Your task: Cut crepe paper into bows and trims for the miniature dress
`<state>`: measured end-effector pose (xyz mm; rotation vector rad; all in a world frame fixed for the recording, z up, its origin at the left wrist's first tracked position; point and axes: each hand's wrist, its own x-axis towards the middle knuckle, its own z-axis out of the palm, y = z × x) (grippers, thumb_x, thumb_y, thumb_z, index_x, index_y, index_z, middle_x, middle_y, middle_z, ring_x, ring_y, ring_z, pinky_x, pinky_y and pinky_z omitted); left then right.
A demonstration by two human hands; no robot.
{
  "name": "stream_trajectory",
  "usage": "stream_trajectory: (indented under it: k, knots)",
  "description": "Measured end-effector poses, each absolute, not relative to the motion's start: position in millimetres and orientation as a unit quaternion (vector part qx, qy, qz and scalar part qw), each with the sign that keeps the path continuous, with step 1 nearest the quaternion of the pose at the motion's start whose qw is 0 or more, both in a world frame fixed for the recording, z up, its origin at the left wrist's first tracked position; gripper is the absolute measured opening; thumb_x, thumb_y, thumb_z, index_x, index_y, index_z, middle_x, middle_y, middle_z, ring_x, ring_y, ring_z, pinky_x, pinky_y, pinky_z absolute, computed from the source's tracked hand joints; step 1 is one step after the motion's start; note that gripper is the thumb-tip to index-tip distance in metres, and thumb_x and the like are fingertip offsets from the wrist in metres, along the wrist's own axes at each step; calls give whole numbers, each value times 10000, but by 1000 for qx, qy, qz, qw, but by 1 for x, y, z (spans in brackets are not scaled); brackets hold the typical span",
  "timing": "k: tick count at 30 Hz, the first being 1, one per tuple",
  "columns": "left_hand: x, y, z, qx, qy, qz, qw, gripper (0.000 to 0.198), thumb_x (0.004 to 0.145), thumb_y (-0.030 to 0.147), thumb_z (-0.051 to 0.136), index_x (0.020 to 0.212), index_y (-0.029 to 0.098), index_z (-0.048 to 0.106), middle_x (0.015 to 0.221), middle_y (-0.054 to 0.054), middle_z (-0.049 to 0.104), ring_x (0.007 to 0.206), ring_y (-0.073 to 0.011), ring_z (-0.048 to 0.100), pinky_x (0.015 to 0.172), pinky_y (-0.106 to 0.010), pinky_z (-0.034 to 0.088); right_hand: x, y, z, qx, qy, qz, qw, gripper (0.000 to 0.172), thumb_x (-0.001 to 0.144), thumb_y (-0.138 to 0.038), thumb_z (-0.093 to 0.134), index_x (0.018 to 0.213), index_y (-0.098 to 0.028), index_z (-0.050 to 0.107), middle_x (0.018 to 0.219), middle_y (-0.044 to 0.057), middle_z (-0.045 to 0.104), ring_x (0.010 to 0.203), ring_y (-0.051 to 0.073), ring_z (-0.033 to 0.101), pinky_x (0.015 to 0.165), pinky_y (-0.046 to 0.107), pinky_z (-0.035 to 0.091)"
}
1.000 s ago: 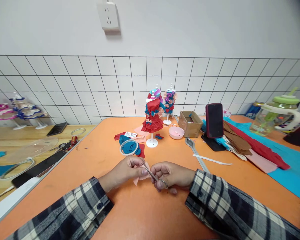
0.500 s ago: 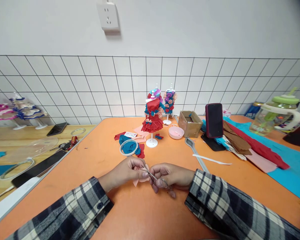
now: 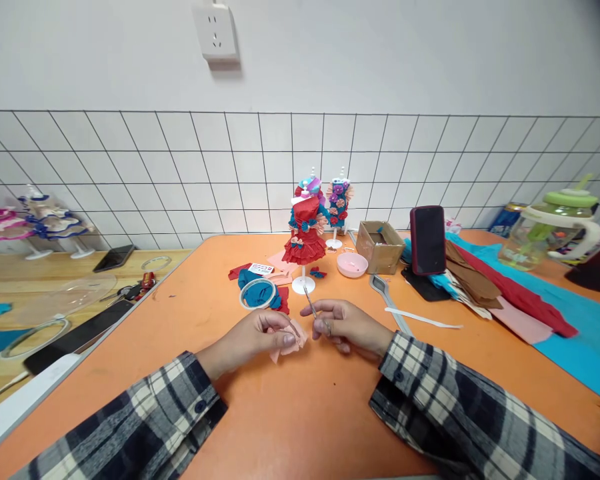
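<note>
Between the thumb and fingers of my left hand is a crumpled piece of pink crepe paper. Just to its right, my right hand grips small metal scissors, their blades pointing up and away from me. The scissors and the pink paper are apart. Behind my hands a mini dress form in a red ruffled paper dress stands on a white base. Left of that base lie a roll of tape and scraps of teal paper and red paper.
A pink bowl and a cardboard box stand behind to the right. A grey tool and a white strip lie right of my hand. Farther right are a propped phone, coloured paper sheets and a jug.
The scissors have come away from the pink paper, moving right with my right hand and tilting upward. My left hand stays in nearly the same place, still holding the paper.
</note>
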<state>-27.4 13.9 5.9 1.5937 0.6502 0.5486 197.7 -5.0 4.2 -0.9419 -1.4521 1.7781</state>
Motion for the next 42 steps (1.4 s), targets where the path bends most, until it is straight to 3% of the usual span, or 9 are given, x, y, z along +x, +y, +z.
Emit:
stream_trajectory:
  k: [4,12,15,19,21,25,33,39,42]
  knots:
    - [-27,14,8,695,265,235,626,268,774,375,702,734,110,688,766,-62,642,674,-132,575,518,-192,494,193,-3,-1,-401,-530,676,318,374,706,-403,711,938,-136,591,707,-17,585,440,26,419,280,111,226]
    - [-25,13,4,685,329,207,616,300,712,405,745,747,111,702,706,-53,659,606,-128,582,540,-224,486,189,-2,-6,-424,-546,620,372,353,622,-339,751,809,-187,492,750,-34,581,487,49,423,327,146,316]
    - [-24,16,-1,655,365,246,615,330,712,384,747,915,129,696,687,-17,634,579,-107,544,519,-203,429,196,7,-10,-483,-594,537,354,249,683,-302,681,819,-186,508,775,-15,615,527,73,474,376,167,331]
    - [-25,20,-6,614,440,308,579,609,692,355,766,1232,171,553,634,36,582,534,-102,498,482,-192,345,207,17,-16,-585,-690,295,308,83,699,-190,639,765,-176,592,730,-7,640,638,110,545,565,220,389]
    - [-25,22,-7,608,453,328,564,550,698,380,758,1167,162,574,665,26,588,557,-107,506,504,-197,352,211,20,-18,-599,-699,249,301,87,680,-190,666,755,-186,622,783,3,669,728,142,577,633,247,388]
    - [-24,22,-5,614,444,357,547,356,741,479,694,793,138,606,686,13,562,592,-103,487,548,-201,345,213,18,-15,-616,-693,204,314,159,713,-254,663,868,-222,653,925,6,701,802,170,604,666,262,386]
    - [-22,16,-4,606,426,355,570,376,775,518,645,748,148,581,672,21,546,584,-109,474,553,-210,348,207,13,-16,-545,-754,255,262,109,750,-237,595,829,-213,667,794,8,697,712,151,610,617,244,398]
    - [-20,14,-1,650,443,333,520,407,762,548,636,707,149,578,650,27,513,584,-108,439,546,-212,325,198,7,-7,-496,-663,395,398,156,758,-254,598,885,-171,632,948,51,688,803,148,631,725,274,474]
    - [-16,12,-1,680,433,315,501,431,767,569,612,707,143,588,665,18,516,612,-118,448,571,-220,344,188,-2,-1,-438,-615,516,404,219,715,-314,668,849,-160,591,854,39,662,774,141,623,670,253,498]
